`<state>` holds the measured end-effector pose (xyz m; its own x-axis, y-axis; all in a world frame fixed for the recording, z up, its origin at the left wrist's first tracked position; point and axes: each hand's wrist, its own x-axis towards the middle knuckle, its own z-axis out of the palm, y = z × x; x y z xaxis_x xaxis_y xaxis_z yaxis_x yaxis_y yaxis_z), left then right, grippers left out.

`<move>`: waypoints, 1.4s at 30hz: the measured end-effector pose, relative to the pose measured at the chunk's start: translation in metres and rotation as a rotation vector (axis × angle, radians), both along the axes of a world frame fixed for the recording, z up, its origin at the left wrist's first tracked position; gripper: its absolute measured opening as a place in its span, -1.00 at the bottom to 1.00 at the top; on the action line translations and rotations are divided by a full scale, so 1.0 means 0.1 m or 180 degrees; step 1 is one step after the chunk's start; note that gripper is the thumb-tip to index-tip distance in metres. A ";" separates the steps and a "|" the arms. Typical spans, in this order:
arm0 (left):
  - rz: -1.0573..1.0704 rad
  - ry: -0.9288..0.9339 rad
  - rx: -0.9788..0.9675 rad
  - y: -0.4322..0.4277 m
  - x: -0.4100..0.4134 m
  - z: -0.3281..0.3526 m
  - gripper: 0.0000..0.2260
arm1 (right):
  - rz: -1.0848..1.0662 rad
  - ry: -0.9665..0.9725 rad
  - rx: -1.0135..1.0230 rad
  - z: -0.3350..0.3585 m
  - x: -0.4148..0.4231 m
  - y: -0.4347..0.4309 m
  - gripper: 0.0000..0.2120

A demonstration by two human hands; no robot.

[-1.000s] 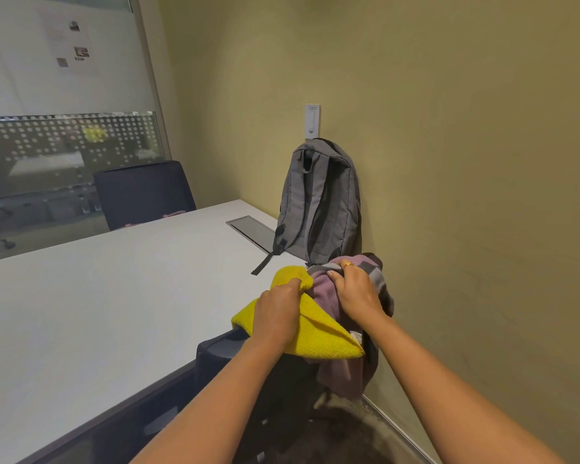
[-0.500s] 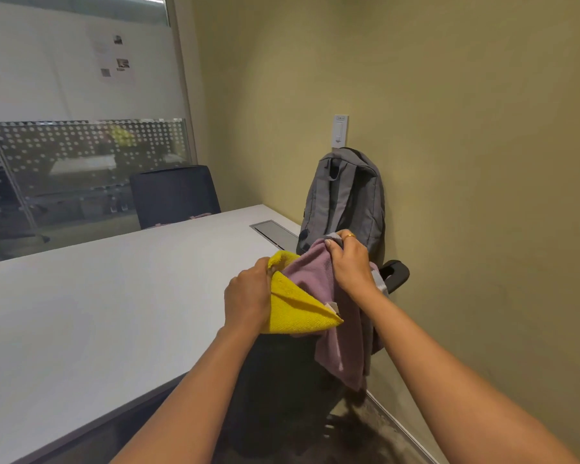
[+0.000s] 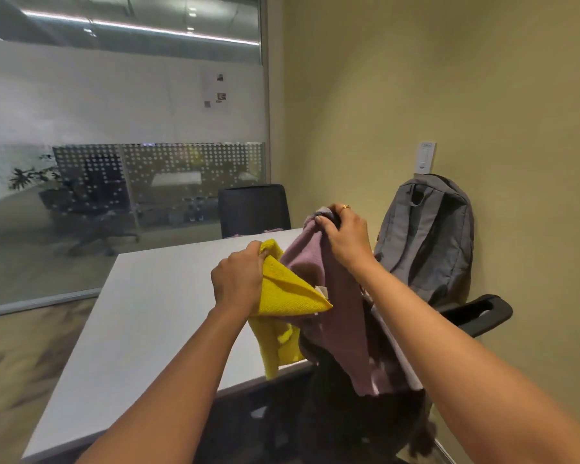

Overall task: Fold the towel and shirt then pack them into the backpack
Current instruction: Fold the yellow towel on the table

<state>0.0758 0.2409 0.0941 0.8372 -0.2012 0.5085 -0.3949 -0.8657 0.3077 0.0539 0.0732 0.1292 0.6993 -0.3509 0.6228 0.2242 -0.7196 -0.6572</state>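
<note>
My left hand [image 3: 238,279] grips a yellow towel [image 3: 283,298], which hangs crumpled in the air over the table's near right corner. My right hand [image 3: 345,237] grips the top of a mauve shirt [image 3: 340,313] with grey trim; the shirt dangles down beside the towel and touches it. Behind them a grey backpack [image 3: 429,239] stands upright against the wall, its straps facing me. I cannot see its opening.
A white table [image 3: 141,313] stretches to the left. A black chair armrest [image 3: 479,311] juts out under the backpack. A dark chair [image 3: 253,209] stands at the table's far end before a glass partition. The yellow wall is close on the right.
Both hands have lifted the towel and shirt higher and away from the chair. The shirt now hangs at full length from my right hand, and the view has tilted up.
</note>
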 end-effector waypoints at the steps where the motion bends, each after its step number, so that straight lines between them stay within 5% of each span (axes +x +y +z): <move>1: 0.0035 -0.0016 0.0024 0.11 0.04 0.03 -0.67 | 0.0067 -0.0017 0.0013 0.04 0.06 0.11 -0.82; 7: 0.0193 -0.0103 -0.0056 0.74 0.29 0.16 -0.70 | 0.0370 -0.0080 0.0166 0.14 0.48 0.72 -0.85; 20: 0.0504 0.0248 -0.1412 1.76 1.27 0.13 -0.73 | 0.0700 -0.0034 0.0500 0.02 1.62 1.57 -0.82; 42: 0.0648 -0.0059 -0.1845 2.16 4.29 0.36 -0.70 | 0.0802 -0.0640 0.0609 0.35 4.68 1.86 -0.82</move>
